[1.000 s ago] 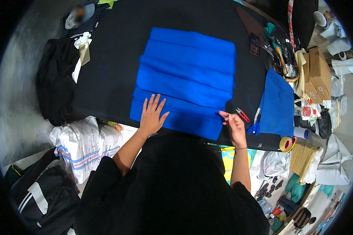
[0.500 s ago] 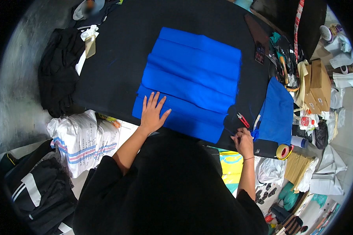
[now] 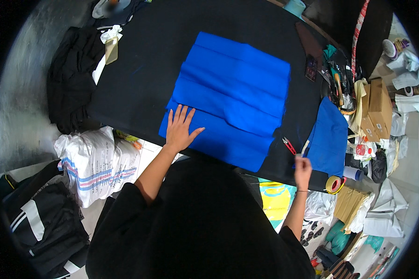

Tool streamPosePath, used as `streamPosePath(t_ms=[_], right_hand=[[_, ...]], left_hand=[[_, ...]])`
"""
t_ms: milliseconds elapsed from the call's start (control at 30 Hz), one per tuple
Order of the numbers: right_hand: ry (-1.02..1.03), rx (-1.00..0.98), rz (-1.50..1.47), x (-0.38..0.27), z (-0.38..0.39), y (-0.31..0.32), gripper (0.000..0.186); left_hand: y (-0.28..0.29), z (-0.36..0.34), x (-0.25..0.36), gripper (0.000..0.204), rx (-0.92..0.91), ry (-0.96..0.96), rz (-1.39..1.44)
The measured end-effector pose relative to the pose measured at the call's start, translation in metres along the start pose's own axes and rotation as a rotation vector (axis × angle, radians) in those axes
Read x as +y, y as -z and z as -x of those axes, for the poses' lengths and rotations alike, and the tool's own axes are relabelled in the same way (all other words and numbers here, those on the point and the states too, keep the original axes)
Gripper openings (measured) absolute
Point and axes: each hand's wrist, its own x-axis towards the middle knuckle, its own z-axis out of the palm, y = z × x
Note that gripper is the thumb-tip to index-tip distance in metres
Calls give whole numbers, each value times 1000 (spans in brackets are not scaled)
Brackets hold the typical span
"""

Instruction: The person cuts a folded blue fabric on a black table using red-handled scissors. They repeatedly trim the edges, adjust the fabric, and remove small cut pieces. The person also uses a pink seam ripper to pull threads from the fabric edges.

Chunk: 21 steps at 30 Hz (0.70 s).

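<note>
My left hand [image 3: 180,128] lies with fingers spread on the lower left of a creased blue cloth [image 3: 233,83], laid in horizontal folds on a black table [image 3: 130,97]. My right hand [image 3: 303,168] is closed at the near right, beside a smaller blue piece of cloth [image 3: 328,135]; what its fingers hold is hidden. Just above it lie red thread snips [image 3: 290,147] and a narrow pale strip [image 3: 305,148].
A dark phone [image 3: 311,69] and cluttered tools [image 3: 340,83] line the right edge, with tape rolls [image 3: 334,183] at the corner and boxes [image 3: 377,109] beyond. At left are black cloth [image 3: 72,79], a clear case [image 3: 111,50] and white sacks [image 3: 84,162] below.
My right hand has moved rightward and down from the big cloth's edge to beside the smaller blue piece, its fingers curling in. My left hand stays spread on the cloth. The view has shifted slightly.
</note>
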Motion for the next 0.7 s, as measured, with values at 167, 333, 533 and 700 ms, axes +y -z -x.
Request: streamPosePath(t_ms=[167, 333, 533, 700], right_hand=[[133, -499, 425, -86, 5, -21, 29], [-317, -432, -850, -114, 1, -79, 24], [-558, 205, -1075, -9, -13, -12, 35], [-186, 24, -119, -38, 3, -4, 29]], left_hand=[[2, 3, 12, 76, 20, -46, 6], [-6, 10, 13, 73, -19, -65, -20], [-3, 9, 13, 73, -57, -59, -8], [-4, 10, 12, 74, -69, -44, -21]])
